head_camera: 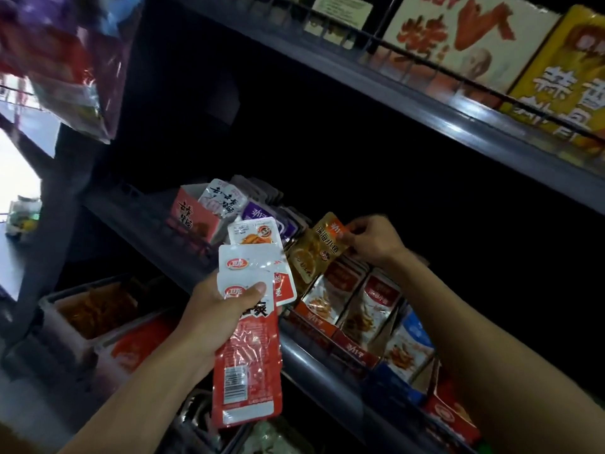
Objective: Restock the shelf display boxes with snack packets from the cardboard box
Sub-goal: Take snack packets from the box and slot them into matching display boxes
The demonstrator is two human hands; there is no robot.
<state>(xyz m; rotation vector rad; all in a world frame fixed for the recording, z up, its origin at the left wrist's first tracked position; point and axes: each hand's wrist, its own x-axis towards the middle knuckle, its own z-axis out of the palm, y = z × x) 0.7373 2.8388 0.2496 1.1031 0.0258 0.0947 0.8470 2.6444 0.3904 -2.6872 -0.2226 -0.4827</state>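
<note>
We hold a fanned stack of red-and-white snack packets (250, 326) in our left hand (216, 319), thumb clamped across the front, in front of the middle shelf (314, 352) edge. Our right hand (373, 239) pinches a gold snack packet (319, 253) by its top corner; it hangs tilted over the red display box (314, 322) at the shelf's front edge. That box holds upright red-and-white packets (330, 290) in rows. Just right of it, a second red display box (357, 350) with more upright packets (373, 309), then a blue display box (389, 386) with blue-topped packets (412, 342). Toward the shelf's left end, a pink display box (193, 217) carries white-and-pink packets (222, 199); purple packets (262, 213) stand beside it, their container hidden. Upper shelf (393, 103): a white carton (465, 37) and a yellow carton (563, 80) behind a wire rail. Lower left, grey bins (65, 319) hold orange and red goods, blurred. No cardboard box in view.
</note>
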